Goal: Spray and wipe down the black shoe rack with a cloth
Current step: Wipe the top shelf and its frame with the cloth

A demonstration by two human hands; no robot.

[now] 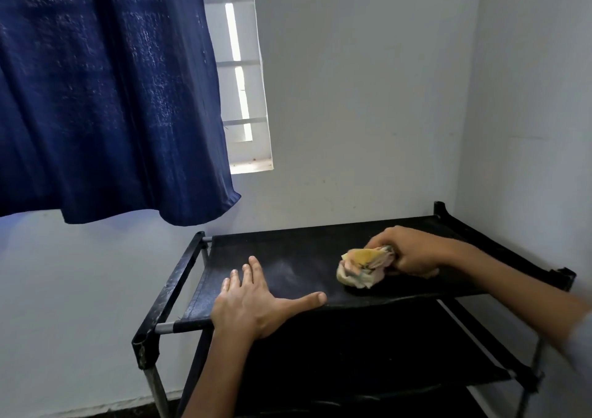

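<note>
The black shoe rack (288, 251) stands in the room's corner, its fabric top shelf dusty with pale smears near the middle. My left hand (256, 302) lies flat on the shelf's front left part, fingers spread and thumb stretched along the front edge. My right hand (403, 254) grips a bunched yellow and pink cloth (362, 267) and holds it down on the right half of the top shelf. No spray bottle is in sight.
A dark blue curtain (105, 97) hangs at the upper left, partly covering a barred window (243, 97). Grey walls close in behind and to the right of the rack. A lower shelf (368, 353) shows under the top one.
</note>
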